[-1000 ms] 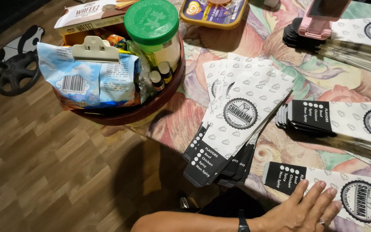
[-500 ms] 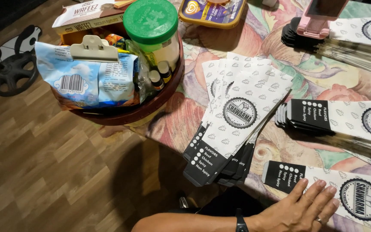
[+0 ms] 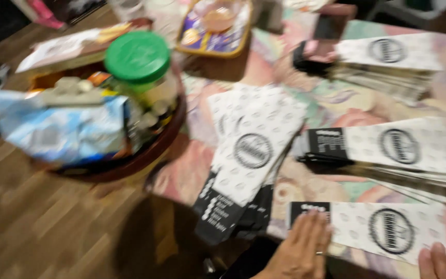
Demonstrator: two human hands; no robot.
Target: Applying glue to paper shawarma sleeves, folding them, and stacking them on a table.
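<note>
Nearest paper sleeve (image 3: 383, 232), white with black end and round emblem, lies flat at the near table edge. Left hand (image 3: 300, 248) rests on its black end, fingers loose and flat, not gripping; since a second ago it has slid slightly up. Right hand (image 3: 442, 261) now enters at the sleeve's other end, fingers half cropped. Fanned sleeve pile (image 3: 249, 155) beside; round basket (image 3: 150, 150) with green-lidded jar (image 3: 138, 57) further left.

Motion blur is smearing the whole head view; edges are doubling, print is going unreadable. Warm indoor light is falling from above, washing out the white paper sleeves (image 3: 388, 232). A dark shadow is pooling on the wood floor (image 3: 37, 227) below the table edge. Top corners are dimming.
</note>
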